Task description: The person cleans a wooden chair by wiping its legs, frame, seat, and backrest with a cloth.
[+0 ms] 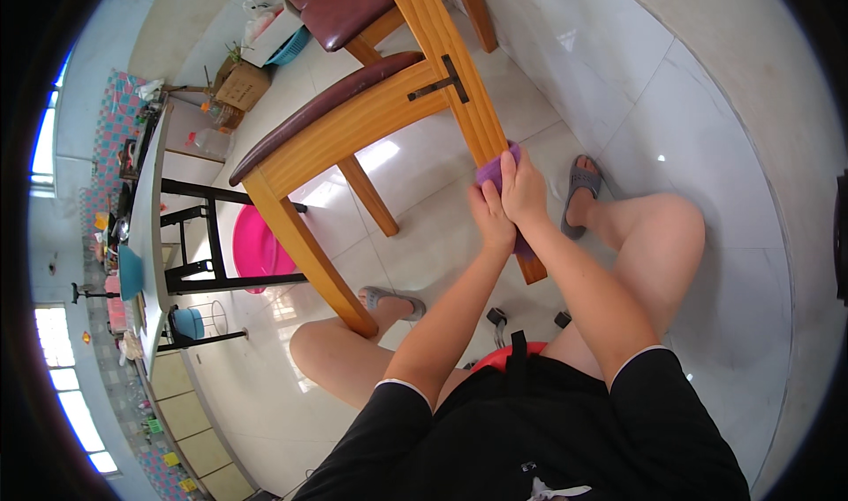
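Observation:
A wooden chair (358, 150) with a maroon padded seat (318, 113) lies tipped over in front of me. Its long back leg (474, 123) slants down between my knees and carries a dark T-shaped mark at the seat joint. Around the lower part of that leg is a purple cloth (491, 170). My left hand (493, 219) grips the cloth from the left side. Pressed close beside it, my right hand (525, 190) holds the cloth from the right, and the two hands overlap. The leg's end (532, 270) sticks out below them.
Another maroon-seated chair (348, 8) stands behind. To the left are a pink basin (258, 249) on the tiled floor and a table (156, 236) with black metal legs. A cardboard box (242, 84) and plastic bottle (212, 142) sit farther back. A wall (815, 236) runs along the right.

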Motion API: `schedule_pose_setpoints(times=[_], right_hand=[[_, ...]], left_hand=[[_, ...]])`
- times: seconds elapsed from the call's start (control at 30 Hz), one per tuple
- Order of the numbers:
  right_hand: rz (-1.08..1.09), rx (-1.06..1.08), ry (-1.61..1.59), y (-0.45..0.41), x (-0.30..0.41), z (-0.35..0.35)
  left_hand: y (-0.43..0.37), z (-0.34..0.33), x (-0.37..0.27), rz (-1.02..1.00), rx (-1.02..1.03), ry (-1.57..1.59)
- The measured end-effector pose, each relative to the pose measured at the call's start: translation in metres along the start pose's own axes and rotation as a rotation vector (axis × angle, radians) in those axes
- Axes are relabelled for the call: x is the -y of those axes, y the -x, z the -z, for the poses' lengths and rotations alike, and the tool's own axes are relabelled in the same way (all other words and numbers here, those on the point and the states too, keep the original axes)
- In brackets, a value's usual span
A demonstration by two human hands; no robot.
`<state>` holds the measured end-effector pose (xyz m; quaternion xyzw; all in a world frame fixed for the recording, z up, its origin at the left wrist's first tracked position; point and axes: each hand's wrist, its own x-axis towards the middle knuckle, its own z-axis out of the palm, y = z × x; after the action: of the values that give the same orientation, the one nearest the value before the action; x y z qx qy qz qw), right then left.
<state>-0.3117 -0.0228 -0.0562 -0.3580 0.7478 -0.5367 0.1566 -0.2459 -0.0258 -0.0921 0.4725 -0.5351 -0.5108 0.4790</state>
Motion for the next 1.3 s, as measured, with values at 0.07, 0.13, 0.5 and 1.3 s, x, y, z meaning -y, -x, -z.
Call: schedule_pose_setpoints(times=[0.07,0.13,0.5,1.3], right_hand=[[-0.008,0.021,0.007,0.020,-0.011,0.004],[-0.030,0.060,0.049,0.037,-0.028,0.010],[-0.252,0.167,0.066,0.132,-0.101,0.026],[0.673,-0.043,0.022,-0.131,0.152,0.034]], left_hand=[[0.020,0.006,0.014,0.007,0.005,-0.035],[0.039,0.009,0.029,0.005,0.020,-0.064],[0.126,0.039,0.076,0.060,0.193,-0.190],[-0.081,0.083,-0.181,-0.698,-0.033,-0.956]])
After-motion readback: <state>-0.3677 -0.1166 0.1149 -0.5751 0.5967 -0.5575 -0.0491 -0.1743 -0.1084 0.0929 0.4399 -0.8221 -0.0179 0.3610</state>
